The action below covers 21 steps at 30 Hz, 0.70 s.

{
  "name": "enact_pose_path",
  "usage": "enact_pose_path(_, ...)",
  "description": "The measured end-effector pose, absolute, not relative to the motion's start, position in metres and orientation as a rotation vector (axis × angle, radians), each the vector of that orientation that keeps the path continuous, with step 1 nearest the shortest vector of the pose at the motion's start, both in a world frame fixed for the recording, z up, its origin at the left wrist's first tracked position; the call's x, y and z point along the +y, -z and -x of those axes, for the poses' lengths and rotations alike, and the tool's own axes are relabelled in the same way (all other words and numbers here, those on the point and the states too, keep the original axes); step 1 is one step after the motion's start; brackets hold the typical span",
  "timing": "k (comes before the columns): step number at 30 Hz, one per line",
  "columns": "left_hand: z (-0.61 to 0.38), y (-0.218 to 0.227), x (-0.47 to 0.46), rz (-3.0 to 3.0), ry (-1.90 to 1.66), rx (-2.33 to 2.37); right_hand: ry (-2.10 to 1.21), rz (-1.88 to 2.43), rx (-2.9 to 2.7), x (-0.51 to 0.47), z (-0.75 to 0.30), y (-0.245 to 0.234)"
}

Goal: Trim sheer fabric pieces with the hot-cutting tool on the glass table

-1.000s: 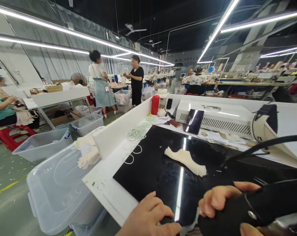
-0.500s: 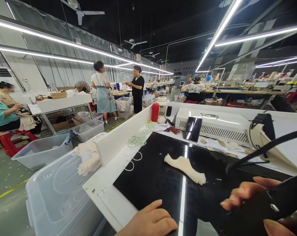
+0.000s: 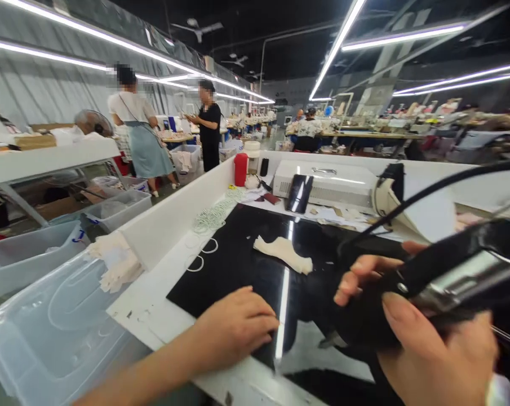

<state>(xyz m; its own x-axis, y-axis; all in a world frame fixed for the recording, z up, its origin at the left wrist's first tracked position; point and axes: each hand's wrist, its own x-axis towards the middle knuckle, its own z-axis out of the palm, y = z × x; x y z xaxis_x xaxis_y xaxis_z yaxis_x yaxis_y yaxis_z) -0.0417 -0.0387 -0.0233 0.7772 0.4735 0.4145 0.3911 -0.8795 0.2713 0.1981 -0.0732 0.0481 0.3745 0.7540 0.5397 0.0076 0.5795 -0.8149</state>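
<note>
A red bottle (image 3: 240,169) stands at eleven o'clock on the white bench, beside a black phone (image 3: 299,193) leaning on a white machine (image 3: 328,183). White elastic loops (image 3: 210,216) lie at ten o'clock. Clear plastic bins (image 3: 56,316) sit at nine o'clock, two people (image 3: 209,131) standing beyond.

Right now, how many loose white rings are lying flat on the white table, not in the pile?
2: one white ring at the black mat's left edge, another ring just nearer the camera. The tangled pile behind them may hide more.
</note>
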Motion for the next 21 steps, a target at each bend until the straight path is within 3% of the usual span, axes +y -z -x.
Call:
enact_pose_path(5, 0.032, -0.006, -0.016, -2.662, -0.489, 0.519, -0.628, 0.782, -1.045, -0.075, -0.190, -0.057)
enact_pose_path(12, 0.020, -0.014, -0.015, -2.487, -0.186, 0.437, -0.658, 0.683, -1.038, -0.074, -0.183, -0.052)
enact_pose_path(21, 0.016, -0.014, -0.011, -2.422, -0.139, 0.442, -0.680, 0.629, -1.042, -0.068, -0.173, -0.045)
